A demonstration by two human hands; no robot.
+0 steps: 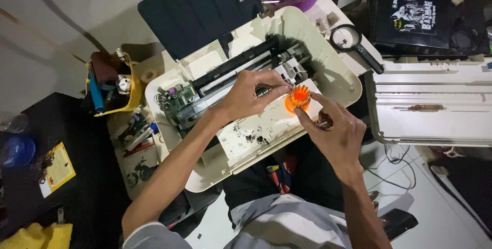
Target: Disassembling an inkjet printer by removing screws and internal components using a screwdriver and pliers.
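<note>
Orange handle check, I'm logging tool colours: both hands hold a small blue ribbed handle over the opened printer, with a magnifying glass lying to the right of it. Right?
Not quite. The ribbed handle is orange, not blue, as the head view shows. The rest stands: the left hand and right hand hold it over the opened printer, and the magnifying glass lies to the right.

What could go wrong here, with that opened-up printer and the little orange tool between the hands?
The orange tool is pinched only by fingertips of the left hand and right hand; it could slip into the open printer. Black smudges on the white panel might smear onto fingers. The exposed circuit board sits near the left forearm and could get knocked.
</note>
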